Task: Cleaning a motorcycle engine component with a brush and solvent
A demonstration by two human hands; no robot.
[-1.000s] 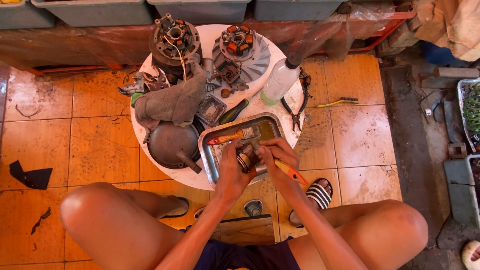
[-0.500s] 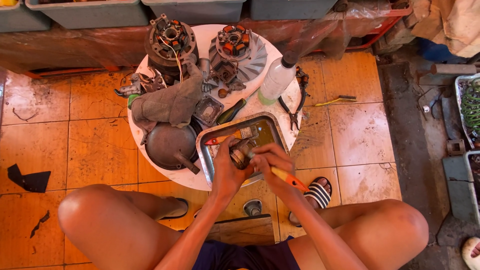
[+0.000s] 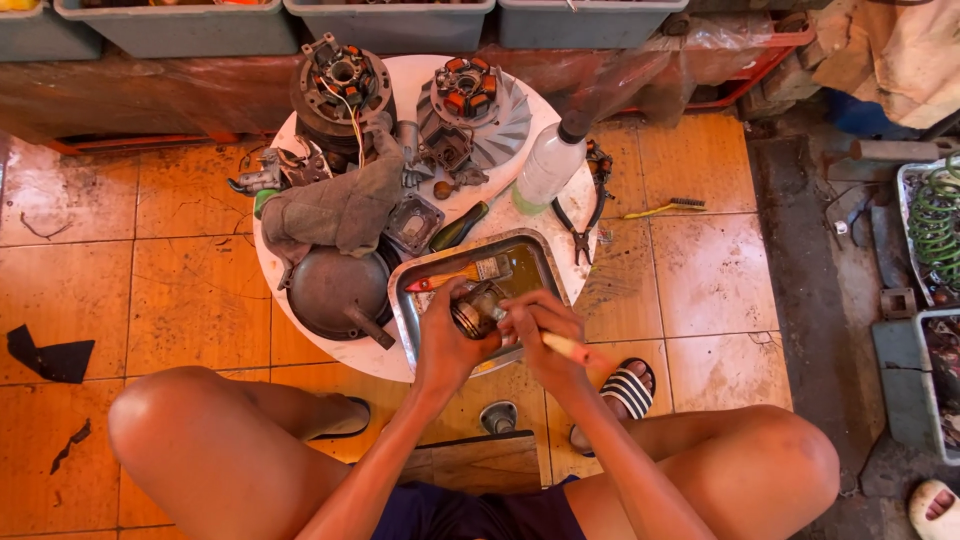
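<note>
My left hand (image 3: 447,347) grips a small round metal engine part (image 3: 470,314) over a rectangular metal tray (image 3: 530,262) holding yellowish liquid. My right hand (image 3: 543,335) holds a brush with a pale handle (image 3: 568,348), its tip against the part. A second brush with a red and orange handle (image 3: 455,279) lies across the tray. The tray sits at the front of a round white table (image 3: 512,215).
On the table lie a grey rag (image 3: 340,205), a dark round cover (image 3: 335,292), two stator assemblies (image 3: 340,80) (image 3: 470,100), a plastic bottle (image 3: 550,165), a screwdriver (image 3: 462,226) and pliers (image 3: 585,215). Grey bins (image 3: 390,20) line the back. My knees flank the table.
Both hands stayed over the tray with small shifts; the right hand's brush moved against the part. The view tilted slightly.
</note>
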